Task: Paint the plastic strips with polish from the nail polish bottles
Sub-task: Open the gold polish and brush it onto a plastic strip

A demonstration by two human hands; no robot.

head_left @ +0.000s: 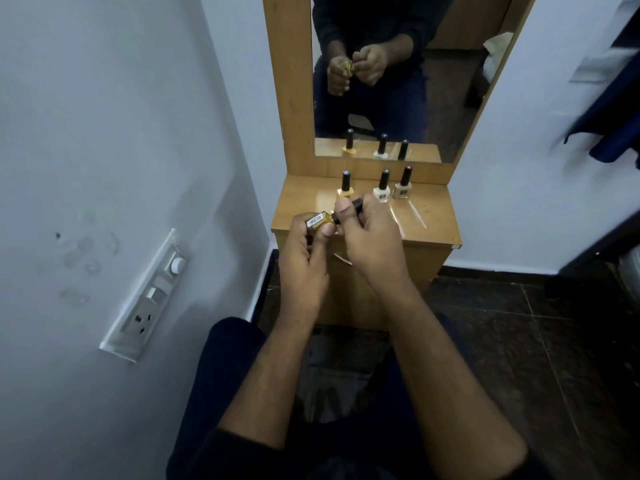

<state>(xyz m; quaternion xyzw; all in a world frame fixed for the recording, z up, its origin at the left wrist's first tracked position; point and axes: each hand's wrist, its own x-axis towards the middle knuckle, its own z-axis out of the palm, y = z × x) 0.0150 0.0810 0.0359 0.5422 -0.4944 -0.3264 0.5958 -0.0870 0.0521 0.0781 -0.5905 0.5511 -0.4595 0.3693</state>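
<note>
My left hand [303, 258] grips a yellow nail polish bottle [318, 220], tipped on its side above the front edge of the wooden dresser top [436, 220]. My right hand [370, 237] pinches the bottle's black cap [355, 204] between thumb and fingers. Three more bottles stand upright at the back of the top: a yellow one [346, 188], a white one [382, 190] and a beige one [403, 187]. Clear plastic strips [412, 216] lie flat on the top to the right of my hands, hard to make out against the glare.
A wood-framed mirror [381, 71] rises behind the dresser and reflects my hands and the bottles. A white wall with a switch and socket panel [147, 296] is close on the left. Dark clothing [616, 126] hangs at the right. The floor is dark tile.
</note>
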